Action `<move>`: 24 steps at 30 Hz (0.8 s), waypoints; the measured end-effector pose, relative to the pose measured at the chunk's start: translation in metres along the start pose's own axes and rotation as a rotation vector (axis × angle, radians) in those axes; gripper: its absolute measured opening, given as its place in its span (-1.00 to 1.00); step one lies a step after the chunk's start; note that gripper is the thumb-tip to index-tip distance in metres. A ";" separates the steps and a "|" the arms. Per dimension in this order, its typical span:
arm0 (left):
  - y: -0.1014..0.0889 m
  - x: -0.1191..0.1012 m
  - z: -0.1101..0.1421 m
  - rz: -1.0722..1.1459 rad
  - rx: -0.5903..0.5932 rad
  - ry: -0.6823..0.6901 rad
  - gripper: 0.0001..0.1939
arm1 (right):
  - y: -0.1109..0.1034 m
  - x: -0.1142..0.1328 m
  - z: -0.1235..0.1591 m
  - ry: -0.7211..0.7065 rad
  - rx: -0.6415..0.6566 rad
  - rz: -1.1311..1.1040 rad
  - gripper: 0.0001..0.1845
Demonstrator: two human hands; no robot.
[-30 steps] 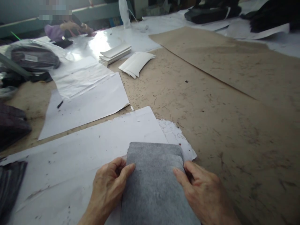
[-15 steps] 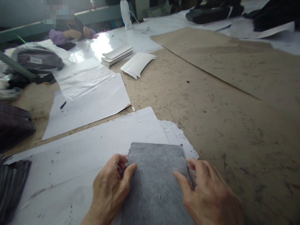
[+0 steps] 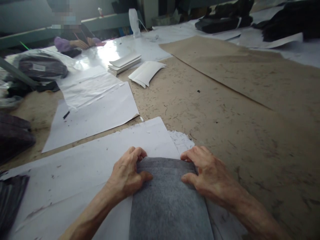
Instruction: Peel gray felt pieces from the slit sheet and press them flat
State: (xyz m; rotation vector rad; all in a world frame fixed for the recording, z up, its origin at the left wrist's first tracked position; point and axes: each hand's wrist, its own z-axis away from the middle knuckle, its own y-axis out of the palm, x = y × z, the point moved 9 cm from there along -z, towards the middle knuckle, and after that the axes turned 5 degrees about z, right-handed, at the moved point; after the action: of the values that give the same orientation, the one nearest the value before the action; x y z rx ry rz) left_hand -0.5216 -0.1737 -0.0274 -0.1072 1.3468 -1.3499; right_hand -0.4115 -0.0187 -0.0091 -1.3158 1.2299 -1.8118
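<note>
Fabric [image 3: 167, 203], grey and folded, lies at 6 o'clock in your head view, on white paper [image 3: 100, 166]. Your left hand [image 3: 128, 173] pinches its far left corner, thumb on top, and your right hand [image 3: 206, 171] pinches the far right corner likewise. Card stacks [image 3: 125, 61] sit at 11 o'clock.

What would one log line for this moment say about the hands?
left hand: grips far corner of grey felt piece | right hand: grips other far corner | felt: on white paper sheet
</note>
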 end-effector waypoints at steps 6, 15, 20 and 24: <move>-0.001 0.004 0.006 0.260 -0.088 0.066 -0.76 | -0.010 -0.002 0.007 0.040 -0.105 -0.047 -0.81; -0.001 0.022 0.016 0.857 -0.149 0.038 -0.71 | -0.021 0.017 0.042 -0.072 -0.412 -0.129 -0.83; 0.005 0.025 0.010 0.864 0.001 -0.029 -0.80 | -0.027 0.030 0.054 -0.286 -0.605 -0.189 -0.86; -0.020 0.004 0.015 0.727 -0.140 0.286 -0.99 | -0.007 -0.003 0.037 0.018 -0.349 -0.367 -0.81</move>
State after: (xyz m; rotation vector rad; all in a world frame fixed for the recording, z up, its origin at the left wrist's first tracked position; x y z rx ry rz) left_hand -0.5245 -0.1923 -0.0101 0.4592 1.5125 -0.6686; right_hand -0.3753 -0.0262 -0.0006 -1.8230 1.4348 -1.9121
